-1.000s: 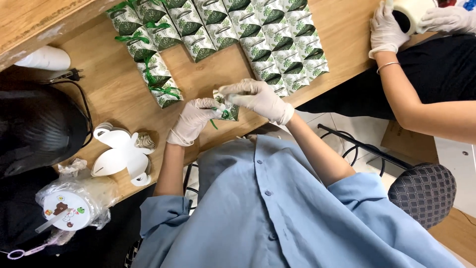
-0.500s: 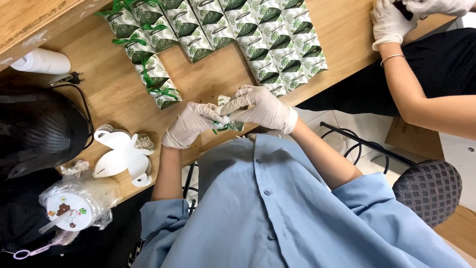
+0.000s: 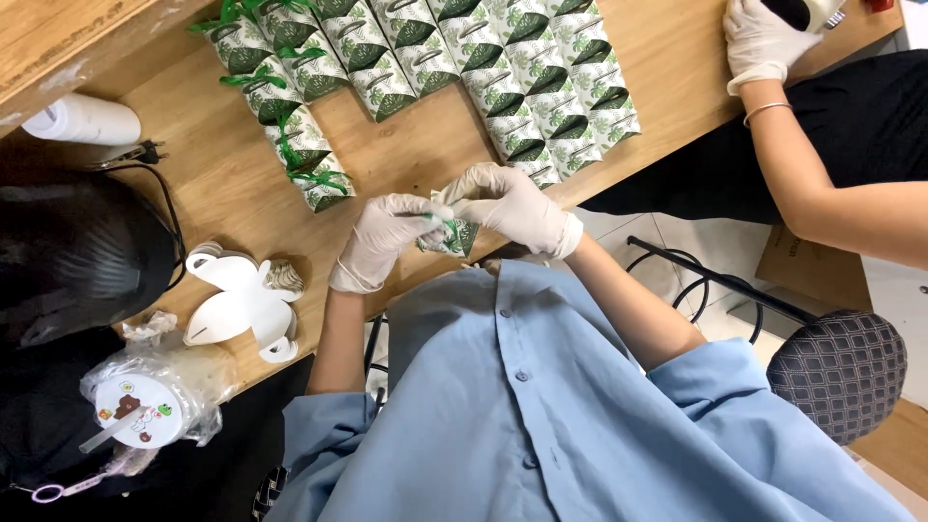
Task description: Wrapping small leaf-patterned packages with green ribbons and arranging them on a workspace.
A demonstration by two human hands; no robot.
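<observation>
Both gloved hands meet at the tabletop (image 3: 222, 184) edge: the left hand (image 3: 387, 237) and right hand (image 3: 512, 208) pinch a small leaf-printed box (image 3: 454, 235) between them. Rows of matching boxes (image 3: 541, 87) lie at twelve o'clock.

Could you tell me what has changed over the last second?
Very little. The left hand and right hand keep hold of the small leaf-print box, with fingertips drawn closer over its green ribbon. The co-worker's gloved hand has shifted slightly up the view. The rows of boxes and white cut-outs are unmoved.
</observation>
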